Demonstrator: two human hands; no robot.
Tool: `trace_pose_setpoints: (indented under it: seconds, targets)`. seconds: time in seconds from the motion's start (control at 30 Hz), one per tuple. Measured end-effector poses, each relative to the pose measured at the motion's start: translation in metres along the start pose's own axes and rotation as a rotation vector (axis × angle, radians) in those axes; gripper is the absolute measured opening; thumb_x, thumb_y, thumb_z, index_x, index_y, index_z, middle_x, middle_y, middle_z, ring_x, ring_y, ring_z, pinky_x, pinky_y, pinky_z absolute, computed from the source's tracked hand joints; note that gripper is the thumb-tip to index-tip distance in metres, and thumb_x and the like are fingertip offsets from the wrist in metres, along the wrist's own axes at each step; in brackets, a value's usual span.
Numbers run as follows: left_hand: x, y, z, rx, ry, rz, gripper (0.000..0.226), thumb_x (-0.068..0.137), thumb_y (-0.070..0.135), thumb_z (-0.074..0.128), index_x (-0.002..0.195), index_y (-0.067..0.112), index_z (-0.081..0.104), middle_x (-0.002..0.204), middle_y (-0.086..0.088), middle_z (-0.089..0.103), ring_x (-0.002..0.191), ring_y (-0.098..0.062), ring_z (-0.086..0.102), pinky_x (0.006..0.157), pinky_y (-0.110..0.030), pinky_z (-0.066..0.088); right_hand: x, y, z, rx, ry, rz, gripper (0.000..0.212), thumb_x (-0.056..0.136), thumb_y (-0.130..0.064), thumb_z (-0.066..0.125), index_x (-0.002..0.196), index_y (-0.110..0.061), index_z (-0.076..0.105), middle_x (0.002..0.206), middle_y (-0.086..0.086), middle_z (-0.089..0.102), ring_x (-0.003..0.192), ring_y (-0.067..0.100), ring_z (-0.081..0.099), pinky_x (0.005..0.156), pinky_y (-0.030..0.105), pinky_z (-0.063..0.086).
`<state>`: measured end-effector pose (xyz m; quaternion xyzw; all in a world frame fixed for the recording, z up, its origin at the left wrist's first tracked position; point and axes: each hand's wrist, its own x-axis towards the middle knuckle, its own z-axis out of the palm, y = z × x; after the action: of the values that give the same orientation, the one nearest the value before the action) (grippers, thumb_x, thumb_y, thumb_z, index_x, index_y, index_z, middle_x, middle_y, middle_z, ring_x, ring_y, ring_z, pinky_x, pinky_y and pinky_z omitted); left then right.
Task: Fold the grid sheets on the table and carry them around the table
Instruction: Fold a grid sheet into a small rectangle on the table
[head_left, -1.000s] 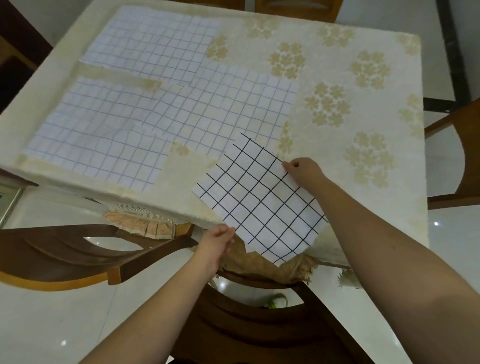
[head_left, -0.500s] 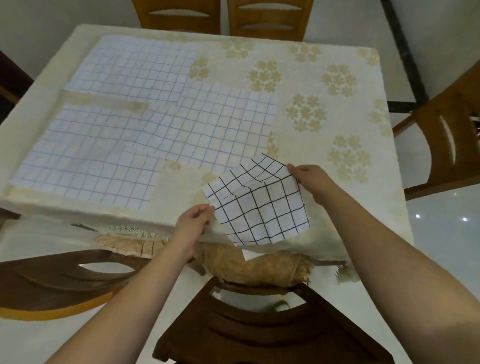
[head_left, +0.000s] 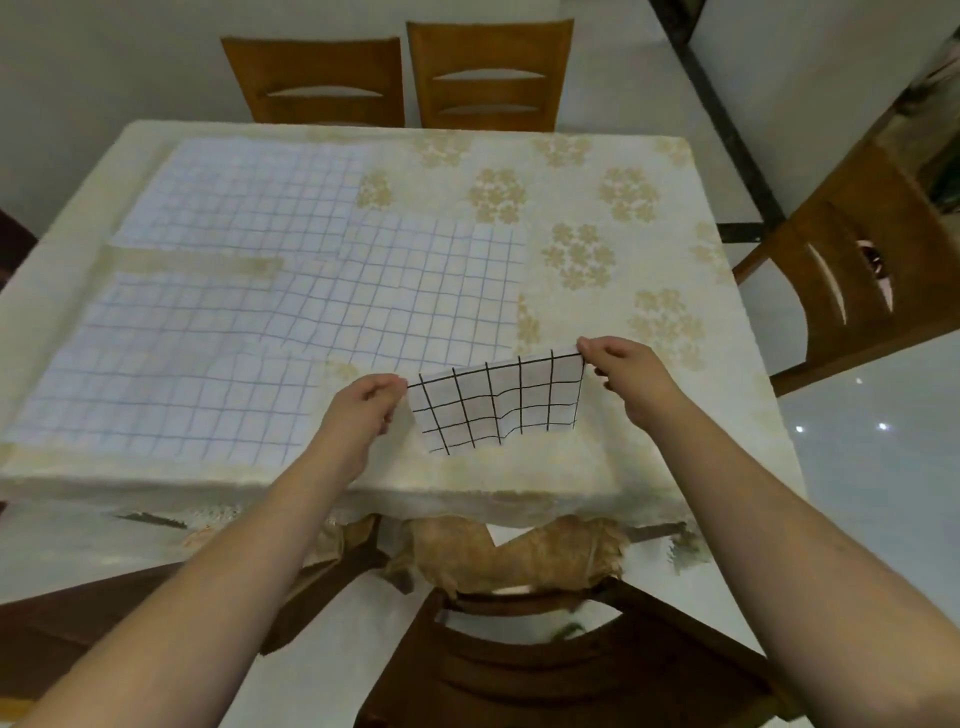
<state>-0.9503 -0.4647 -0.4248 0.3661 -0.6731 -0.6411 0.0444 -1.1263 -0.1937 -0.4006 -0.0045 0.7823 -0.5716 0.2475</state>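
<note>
A person stands at the near edge of a table (head_left: 649, 467) covered w/ a cream floral tablecloth (head_left: 597, 218), both bare arms reaching fwd. Between the hands hangs a small black-grid sheet (head_left: 498, 405), white paper w/ bold dark lines, held up just above the cloth near the table's front edge. The left hand (head_left: 363, 410) pinches the sheet's upper left corner betw. thumb and fingers; the right hand (head_left: 623, 374) pinches the upper right corner the same way. The top edge runs taut left-to-right from one hand to the other, slightly higher on the right, and that is the sheet's long axis; the rest droops toward the viewer, w/ a soft buckle near the middle. The lower edge looks ragged on the left; whether it is already doubled over can't be told. Each hand sits at one end, neither nearer, so the next fold looks likely to mean bringing the corners together or laying the sheet down. Beyond, on the left half of the table, larger blue-grid sheets (head_left: 260, 322) lie flat and overlapping, apparently unfolded. Two light wooden chairs (head_left: 488, 78) stand at the far side, a darker chair (head_left: 857, 280) to the right, another dark chair (head_left: 545, 675) right below the arms.
</note>
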Motion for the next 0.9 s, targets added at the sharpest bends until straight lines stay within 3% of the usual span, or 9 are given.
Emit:
trace_pose_setpoints:
  seconds: [0.13, 0.23, 0.3, 0.4, 0.57, 0.77, 0.9]
  targets:
    - [0.011, 0.025, 0.001, -0.056, 0.000, 0.008, 0.009, 0.093, 0.019, 0.063, 0.098, 0.012, 0.066, 0.065, -0.002, 0.052, 0.053, -0.013, 0.043, 0.055, -0.024, 0.039, -0.001, -0.009, 0.005, 0.045, 0.085, -0.045, 0.021, 0.089, -0.027, 0.070, 0.099, -0.009, 0.073, 0.087, -0.010, 0.066, 0.070, 0.000, 0.053, 0.062, 0.018, 0.039]
    - [0.019, 0.040, 0.005, -0.138, 0.011, -0.001, 0.007, 0.094, 0.015, 0.060, 0.097, 0.010, 0.063, 0.068, -0.005, 0.062, 0.047, -0.010, 0.049, 0.053, -0.021, 0.045, -0.001, -0.016, 0.008, 0.071, 0.112, -0.068, 0.015, 0.090, -0.024, 0.069, 0.095, -0.011, 0.074, 0.073, -0.006, 0.062, 0.061, 0.007, 0.048, 0.057, 0.019, 0.037]
    - [0.024, 0.047, 0.005, -0.189, -0.008, 0.014, 0.007, 0.095, 0.017, 0.059, 0.096, 0.011, 0.062, 0.080, -0.007, 0.072, 0.055, -0.010, 0.059, 0.060, -0.022, 0.052, -0.003, -0.020, 0.010, 0.115, 0.103, -0.093, 0.011, 0.092, -0.022, 0.067, 0.090, -0.012, 0.073, 0.068, -0.002, 0.060, 0.060, 0.012, 0.049, 0.056, 0.023, 0.041]
    - [0.030, 0.055, 0.005, -0.229, -0.024, 0.057, 0.013, 0.098, 0.022, 0.055, 0.094, 0.013, 0.063, 0.094, -0.007, 0.074, 0.076, -0.014, 0.069, 0.071, -0.026, 0.056, -0.008, -0.023, 0.009, 0.159, 0.089, -0.148, 0.010, 0.094, -0.020, 0.063, 0.090, -0.015, 0.071, 0.082, 0.001, 0.070, 0.074, 0.014, 0.062, 0.069, 0.026, 0.050]
    - [0.023, 0.041, 0.010, -0.205, -0.003, 0.094, 0.018, 0.098, 0.024, 0.055, 0.092, 0.011, 0.064, 0.094, -0.011, 0.073, 0.091, -0.019, 0.072, 0.082, -0.030, 0.056, -0.024, -0.003, 0.006, 0.123, 0.112, -0.152, 0.011, 0.093, -0.027, 0.064, 0.090, -0.020, 0.071, 0.094, 0.002, 0.072, 0.092, 0.018, 0.069, 0.082, 0.032, 0.055]
    - [-0.001, -0.024, 0.023, -0.082, -0.003, -0.004, 0.021, 0.093, 0.028, 0.064, 0.090, 0.007, 0.069, 0.085, -0.014, 0.072, 0.085, -0.025, 0.070, 0.085, -0.034, 0.056, -0.062, 0.075, 0.016, 0.064, 0.097, 0.035, 0.025, 0.093, -0.038, 0.062, 0.094, -0.015, 0.073, 0.090, 0.002, 0.074, 0.089, 0.015, 0.070, 0.081, 0.031, 0.055]
    - [-0.006, -0.070, 0.033, 0.033, -0.003, -0.167, 0.022, 0.089, 0.026, 0.069, 0.098, 0.007, 0.068, 0.082, -0.009, 0.073, 0.081, -0.020, 0.071, 0.087, -0.038, 0.057, -0.076, 0.128, 0.029, 0.010, 0.077, 0.234, 0.016, 0.092, -0.031, 0.065, 0.097, -0.017, 0.068, 0.091, 0.005, 0.073, 0.090, 0.022, 0.069, 0.088, 0.044, 0.056]
